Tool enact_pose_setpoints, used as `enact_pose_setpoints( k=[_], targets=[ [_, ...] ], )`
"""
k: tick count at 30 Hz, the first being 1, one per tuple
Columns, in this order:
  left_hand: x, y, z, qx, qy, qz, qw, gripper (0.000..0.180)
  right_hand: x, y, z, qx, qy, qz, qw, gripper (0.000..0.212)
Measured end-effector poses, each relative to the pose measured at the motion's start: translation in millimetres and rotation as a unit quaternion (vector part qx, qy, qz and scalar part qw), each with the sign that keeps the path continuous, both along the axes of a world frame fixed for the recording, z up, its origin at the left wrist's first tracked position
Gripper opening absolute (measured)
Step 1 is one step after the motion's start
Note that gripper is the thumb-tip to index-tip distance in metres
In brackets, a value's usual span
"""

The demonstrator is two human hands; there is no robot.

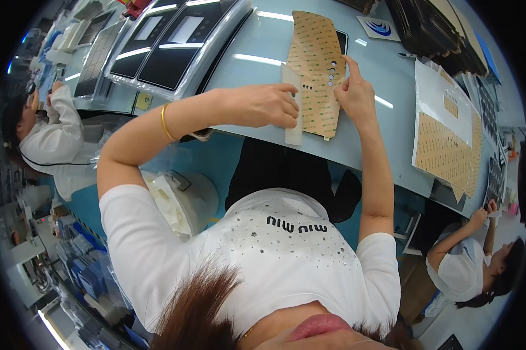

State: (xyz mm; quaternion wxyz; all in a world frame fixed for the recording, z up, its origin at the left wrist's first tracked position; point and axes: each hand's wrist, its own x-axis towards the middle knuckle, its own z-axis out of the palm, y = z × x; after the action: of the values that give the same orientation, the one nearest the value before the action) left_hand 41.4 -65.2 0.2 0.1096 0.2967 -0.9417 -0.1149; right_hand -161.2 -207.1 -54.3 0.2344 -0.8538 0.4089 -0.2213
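Note:
A tan patterned adhesive sheet (pixel 313 49) with curved sides and small cut-outs lies on the table before me, over a dark panel (pixel 343 42) whose edge peeks out at the far right. My left hand (pixel 266 105) is closed round a translucent white flat scraper bar (pixel 294 133), which stands along the sheet's left side. My right hand (pixel 357 93) rests at the sheet's right edge. Its index finger is stretched along that edge beside a row of round holes, its thumb is apart from it, and the other fingers are curled. I see nothing held in it.
Black-fronted panels (pixel 178 49) in clear wrap lie at the left. More tan sheets (pixel 443 149) on white backing lie at the right, with stacked dark boards (pixel 429 26) behind. A white bin (pixel 196 201) stands below the table edge. Co-workers sit at both sides.

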Motion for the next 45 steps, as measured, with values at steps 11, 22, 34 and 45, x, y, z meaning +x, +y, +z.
enact_pose_setpoints(
  k=[11, 22, 34, 45],
  targets=[
    [-54, -27, -8, -0.044, 0.02, -0.014, 0.999, 0.005, 0, 3, 8, -0.083, 0.124, -0.002, 0.989, 0.063],
    [-102, 30, -28, -0.106, -0.013, 0.109, 0.988, 0.011, -9, -13, -13, -0.078, -0.073, -0.013, 0.994, 0.044],
    [-91, -76, -56, -0.119, 0.036, 0.169, 0.978, 0.008, 0, -52, -20, 0.086, -0.209, -0.027, 0.974, 0.018],
    [7, 28, -34, -0.118, 0.047, 0.231, 0.965, 0.015, 15, -50, -11, 0.035, -0.119, -0.088, 0.988, 0.014]
  ],
)
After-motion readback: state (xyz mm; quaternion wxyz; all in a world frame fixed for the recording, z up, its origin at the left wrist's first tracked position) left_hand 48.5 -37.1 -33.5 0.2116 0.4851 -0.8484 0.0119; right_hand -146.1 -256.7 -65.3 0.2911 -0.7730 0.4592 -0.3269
